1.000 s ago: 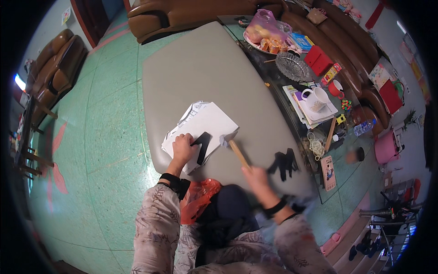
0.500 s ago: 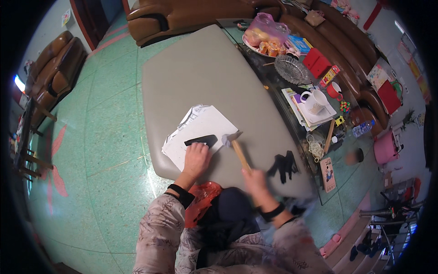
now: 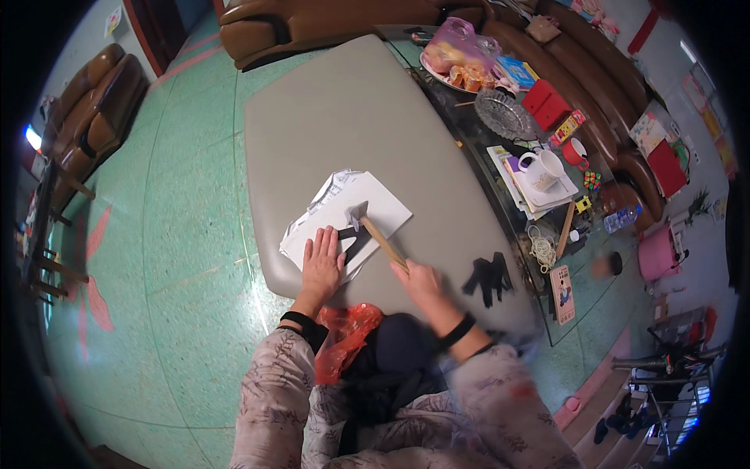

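Hammer (image 3: 382, 237) is tight in the right hand (image 3: 423, 284), by the black strip (image 3: 360, 243). Left of that, the left hand (image 3: 321, 264) lies flat on white paper (image 3: 383, 199), fingers straight.

One hammer (image 3: 383, 240); two cups (image 3: 544, 170); one glass bowl (image 3: 504, 115); one bottle (image 3: 622, 219).

text: none legible | paper stack (image 3: 383, 202): print too small | white mug (image 3: 542, 170): print too small
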`<state>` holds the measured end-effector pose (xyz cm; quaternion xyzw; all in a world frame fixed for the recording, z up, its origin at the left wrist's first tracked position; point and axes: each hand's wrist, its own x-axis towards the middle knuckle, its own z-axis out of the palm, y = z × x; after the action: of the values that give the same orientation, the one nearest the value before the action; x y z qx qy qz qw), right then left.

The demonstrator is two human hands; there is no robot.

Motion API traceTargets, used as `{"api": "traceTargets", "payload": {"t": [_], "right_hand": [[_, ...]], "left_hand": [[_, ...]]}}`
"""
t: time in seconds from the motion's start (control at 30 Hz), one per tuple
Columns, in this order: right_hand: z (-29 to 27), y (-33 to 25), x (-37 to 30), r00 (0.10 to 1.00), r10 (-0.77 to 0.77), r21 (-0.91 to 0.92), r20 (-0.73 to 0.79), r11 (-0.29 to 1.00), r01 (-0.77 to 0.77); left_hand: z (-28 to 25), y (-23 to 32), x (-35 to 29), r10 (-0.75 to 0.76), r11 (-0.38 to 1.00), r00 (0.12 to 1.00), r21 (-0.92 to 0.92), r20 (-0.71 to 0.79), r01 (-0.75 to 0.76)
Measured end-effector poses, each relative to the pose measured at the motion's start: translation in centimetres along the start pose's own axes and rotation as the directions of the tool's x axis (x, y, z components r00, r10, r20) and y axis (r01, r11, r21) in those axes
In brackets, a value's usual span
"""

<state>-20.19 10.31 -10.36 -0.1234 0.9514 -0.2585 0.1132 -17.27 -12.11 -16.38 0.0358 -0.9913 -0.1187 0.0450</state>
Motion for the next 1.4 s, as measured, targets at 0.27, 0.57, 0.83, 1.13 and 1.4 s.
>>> {"api": "traceTargets", "payload": {"t": [0.27,0.57,0.83,1.13,1.4], "right_hand": [[-0.6,0.2,-0.5,0.999,0.03,-0.064,0.021,0.998,-0.029],[-0.8,1.1,-1.3,1.0,0.012,-0.105,-0.001,0.994,-0.012],[0.3,2.0,-2.5,0.999,-0.046,-0.102,0.009,0.994,0.047],[-0.3,1.0,-2.2,0.998,-0.038,-0.09,0.054,0.995,0.042],[1.8,0.0,0.8,0.997,-0.041,-0.089,-0.067,0.995,0.035]], "left_hand": [[-0.2,0.2,0.1,-0.016,1.0,0.999,0.011,0.047,0.016],[-0.8,-0.4,-1.3,0.036,0.997,0.999,-0.071,-0.036,-0.039],[-0.7,-0.6,-1.4,0.025,0.992,0.997,-0.12,-0.077,-0.035],[-0.3,0.1,-1.4,-0.056,0.992,0.989,-0.116,-0.137,0.04],[-0.3,0.2,-1.7,-0.12,0.978,0.978,-0.192,-0.172,0.086]]}}
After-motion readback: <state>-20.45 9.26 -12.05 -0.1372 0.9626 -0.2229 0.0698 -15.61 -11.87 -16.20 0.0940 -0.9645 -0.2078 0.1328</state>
